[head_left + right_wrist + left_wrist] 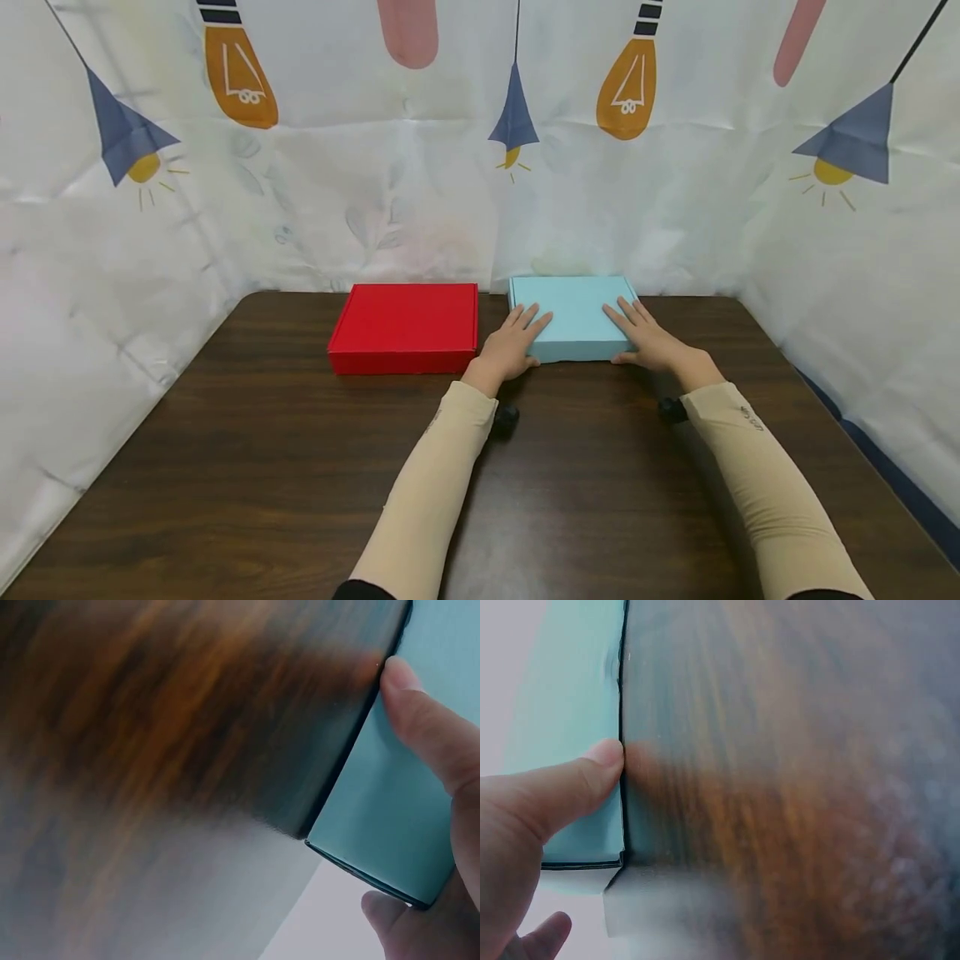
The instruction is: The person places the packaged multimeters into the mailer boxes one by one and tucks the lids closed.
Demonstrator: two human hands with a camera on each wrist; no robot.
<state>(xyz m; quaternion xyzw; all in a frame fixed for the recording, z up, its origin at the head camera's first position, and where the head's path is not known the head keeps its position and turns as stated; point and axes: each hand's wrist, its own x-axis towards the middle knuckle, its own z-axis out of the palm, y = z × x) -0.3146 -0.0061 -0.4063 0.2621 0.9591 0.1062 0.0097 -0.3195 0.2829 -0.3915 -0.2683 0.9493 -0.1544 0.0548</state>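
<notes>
A closed light-blue cardboard box (pixel 573 308) lies flat near the table's back edge. My left hand (pixel 508 348) is at its front left corner, with spread fingers reaching over the top. In the left wrist view the left thumb (pixel 574 784) lies against the blue front side, its tip by the bottom edge. My right hand (pixel 651 340) mirrors this at the front right corner, fingers splayed over the lid's edge. The right thumb (pixel 431 727) touches the front side in the right wrist view.
A closed red cardboard box (pixel 408 325) lies to the left of the blue one, a narrow gap between them. Both stand on a dark brown wooden table (pixel 247 467). Behind and at the sides hangs a white curtain (pixel 435 192) printed with lamps and bulbs.
</notes>
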